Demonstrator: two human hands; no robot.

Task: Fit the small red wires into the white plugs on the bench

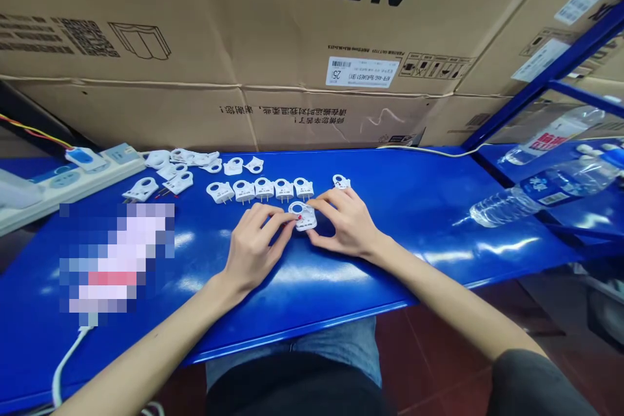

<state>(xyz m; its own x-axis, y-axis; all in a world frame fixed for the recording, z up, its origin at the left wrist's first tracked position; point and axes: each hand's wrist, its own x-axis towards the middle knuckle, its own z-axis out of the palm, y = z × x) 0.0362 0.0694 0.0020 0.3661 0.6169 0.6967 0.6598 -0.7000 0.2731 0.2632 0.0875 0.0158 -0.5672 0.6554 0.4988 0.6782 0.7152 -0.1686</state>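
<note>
A white plastic plug housing (306, 221) with a round hole is between my hands, just above or on the blue table. My left hand (253, 240) pinches its left side, where a small red spot shows at the fingertips. My right hand (346, 221) grips the housing from the right, thumb below and fingers above. Just behind stands a row of several white plugs (264, 188) with metal prongs. Another white piece (340, 181) lies past my right fingers, partly covered by them. Farther left is a loose group of white housing parts (195, 157), beside prong pieces (141, 189).
A power strip (121, 155) with a blue-and-white plug (86, 158) lies at the left. Nearer is a pixelated object (131, 240) on a white cable (65, 364). Large cardboard (273, 117) walls the back. Water bottles (546, 192) lie right, by a blue metal frame (517, 101).
</note>
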